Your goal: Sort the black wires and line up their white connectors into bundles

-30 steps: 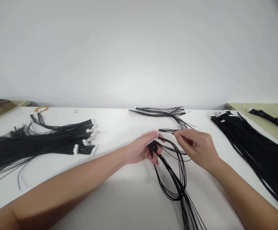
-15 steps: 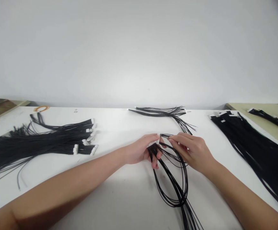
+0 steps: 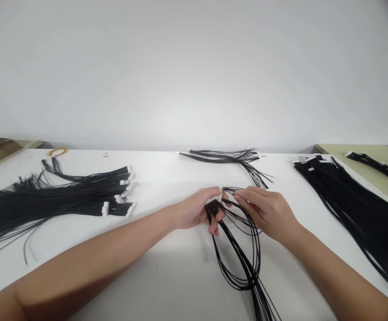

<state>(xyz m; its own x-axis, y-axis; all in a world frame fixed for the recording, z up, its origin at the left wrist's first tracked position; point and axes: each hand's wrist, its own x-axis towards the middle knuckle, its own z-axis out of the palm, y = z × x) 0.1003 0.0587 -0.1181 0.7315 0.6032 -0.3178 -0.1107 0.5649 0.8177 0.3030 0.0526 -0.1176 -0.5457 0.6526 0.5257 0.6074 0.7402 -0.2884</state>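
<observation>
My left hand (image 3: 199,207) is closed around a white connector (image 3: 220,194), its thumb on top and its fingers curled beneath. Black wires (image 3: 257,258) run from the connector area, loop round and hang down past the table's front. To the right of it, my right hand (image 3: 269,209) pinches thin black wires close to the connector between thumb and fingertips. Which wire tips are in that pinch is too small to make out. A second connector end with wires lies partly hidden among the left fingers.
On the white table (image 3: 157,178), a heap of black wire harnesses (image 3: 63,191) with white connectors lies left. A small harness (image 3: 220,156) lies at the back. A large wire bundle (image 3: 354,209) covers the right side. An orange ring (image 3: 57,152) sits at the back left.
My right hand has shifted slightly left, closer to the connector. The hanging wire loop has moved a little left with it. My left hand keeps its grip.
</observation>
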